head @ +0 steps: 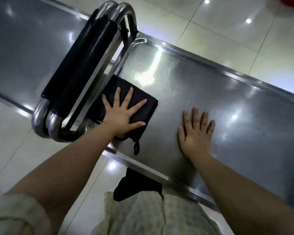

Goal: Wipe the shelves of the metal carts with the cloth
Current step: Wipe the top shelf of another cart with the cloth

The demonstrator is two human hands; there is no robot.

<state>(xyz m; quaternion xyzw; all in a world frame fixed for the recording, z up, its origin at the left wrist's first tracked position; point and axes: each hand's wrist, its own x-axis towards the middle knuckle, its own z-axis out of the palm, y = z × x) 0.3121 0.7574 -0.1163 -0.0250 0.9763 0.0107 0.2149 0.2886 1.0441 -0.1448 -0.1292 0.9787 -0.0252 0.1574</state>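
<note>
Head: two carts (210, 85), one cloth (139, 102).

Top shelf (210, 92) of the near cart runs off the right edge, the second cart's shelf (32, 48) off the left and top, a blurred red object (292, 1) is cropped at the top-right corner, and the left hand (121, 114) hides the black cloth's (143, 100) middle.

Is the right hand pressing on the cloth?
No: the right hand lies flat on bare shelf; the left hand presses the cloth.
</note>
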